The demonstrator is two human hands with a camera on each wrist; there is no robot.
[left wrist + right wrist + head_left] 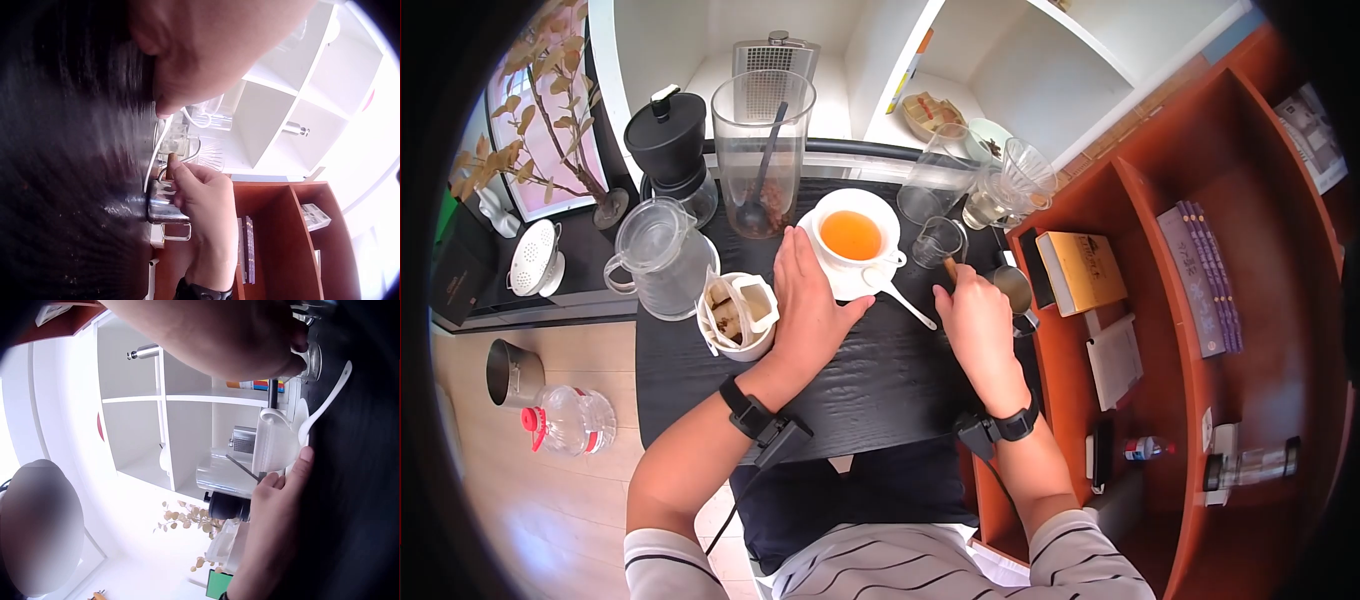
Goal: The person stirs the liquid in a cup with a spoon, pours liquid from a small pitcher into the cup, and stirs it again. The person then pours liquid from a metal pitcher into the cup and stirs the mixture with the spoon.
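Note:
A white cup (850, 232) of orange-brown liquid sits on a white saucer (840, 283), with a white spoon (908, 303) lying at its front right. My left hand (808, 300) lies along the saucer's left side, fingers straight and thumb spread at the front rim. The right wrist view shows that thumb (304, 456) beside the spoon's bowl. My right hand (977, 325) pinches a brown wooden handle (170, 166) between thumb and fingers. The handle's far end meets a small round glass vessel (940, 243) right of the cup; the fingers hide its near end.
Left of my left hand stand a white container with an opened drip bag (738, 317) and a glass pitcher (662, 255). Behind are a black grinder (668, 145) and a tall glass cylinder (750, 165). A metal mug (1012, 290) stands close to my right hand, near the red-brown shelf (1140, 190).

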